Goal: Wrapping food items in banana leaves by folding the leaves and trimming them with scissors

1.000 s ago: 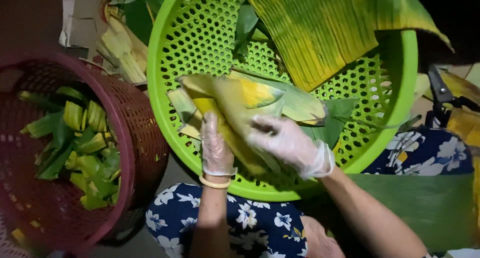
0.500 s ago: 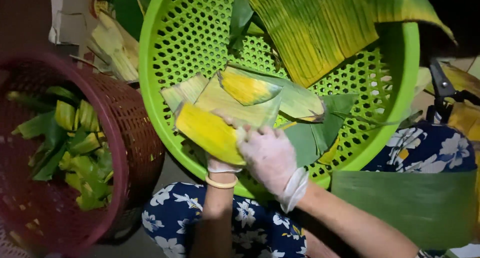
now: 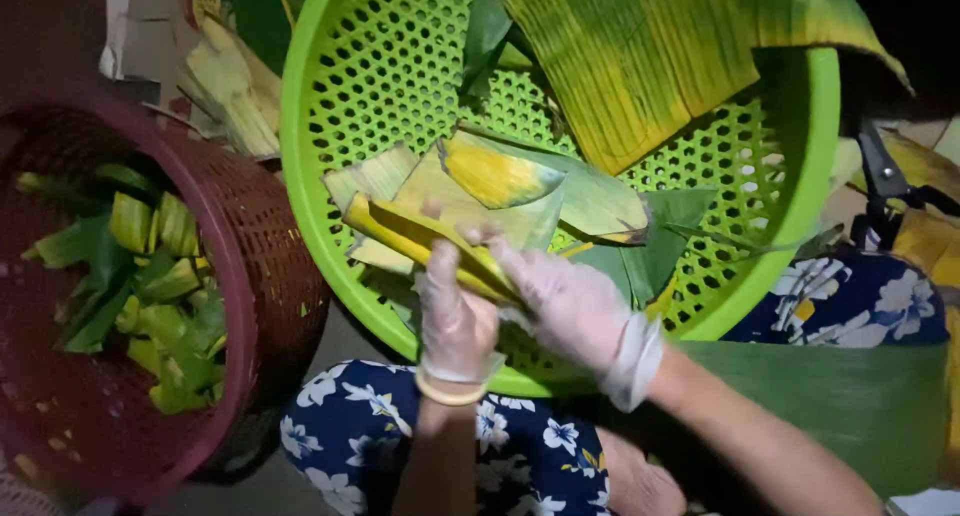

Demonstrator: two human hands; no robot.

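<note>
Both my hands wear thin clear gloves and work over a round green perforated basket (image 3: 330, 226). My left hand (image 3: 452, 316) and my right hand (image 3: 570, 306) together grip a folded yellow-green leaf strip (image 3: 400, 231), which slants up to the left. Behind it lie more cut leaf pieces (image 3: 500, 176) in the basket. A large yellow-green banana leaf (image 3: 650, 56) drapes over the basket's far side. A band sits on my left wrist.
A dark red woven basket (image 3: 270, 246) at the left holds several rolled green leaf bundles (image 3: 150, 276). Dry leaf scraps (image 3: 230, 86) lie behind it. Scissors (image 3: 885, 186) rest at the right. My blue flowered clothing (image 3: 520, 446) is below; a green leaf (image 3: 850, 396) covers my right knee.
My hands have folded the leaf narrower and tilted it up to the left. My right hand moved from over the leaf stack down to grip the strip beside my left hand.
</note>
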